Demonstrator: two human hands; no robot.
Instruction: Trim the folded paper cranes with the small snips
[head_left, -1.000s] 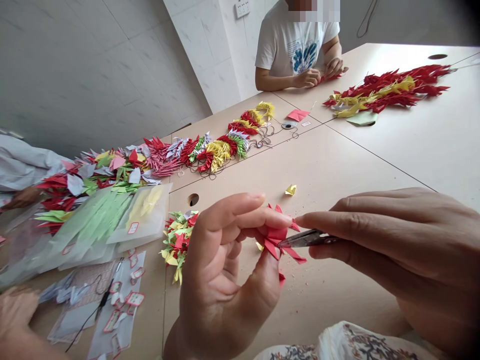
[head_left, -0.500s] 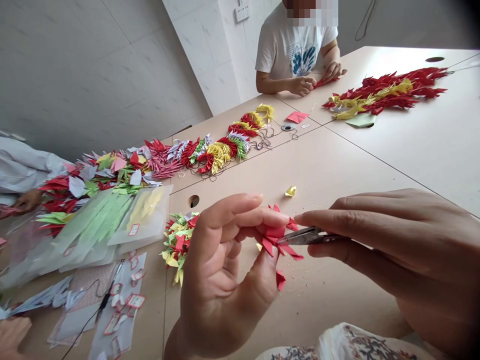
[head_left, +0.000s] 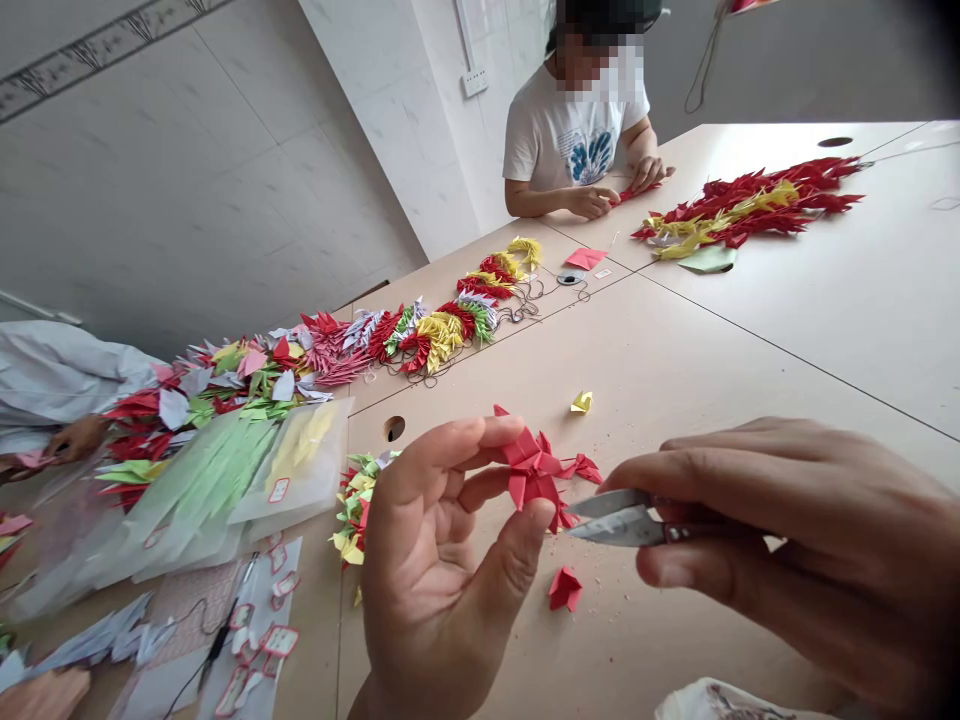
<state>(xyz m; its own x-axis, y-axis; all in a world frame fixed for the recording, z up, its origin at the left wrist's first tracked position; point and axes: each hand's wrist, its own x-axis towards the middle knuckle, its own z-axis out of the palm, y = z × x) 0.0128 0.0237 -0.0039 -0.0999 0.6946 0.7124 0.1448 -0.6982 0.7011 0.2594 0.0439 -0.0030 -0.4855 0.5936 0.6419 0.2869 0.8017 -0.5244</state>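
My left hand (head_left: 442,560) pinches a small red folded paper piece (head_left: 534,470) between thumb and fingertips, lifted above the wooden table (head_left: 675,360). My right hand (head_left: 795,550) grips small metal snips (head_left: 622,518), whose blades are parted right beside the red paper's lower edge. A cut red scrap (head_left: 565,588) lies on the table just under the paper. A little yellow folded piece (head_left: 581,402) sits farther back.
A multicoloured paper cluster (head_left: 356,500) lies left of my left hand. Plastic bags of green and yellow pieces (head_left: 225,470) and a long row of folded paper strings (head_left: 360,340) fill the left. A person in a white shirt (head_left: 577,140) works at the far end beside a red and yellow garland (head_left: 742,205).
The snips have come out of the red paper and opened. A red scrap has dropped onto the table. My left hand turned the paper upward, and the view tilted up.
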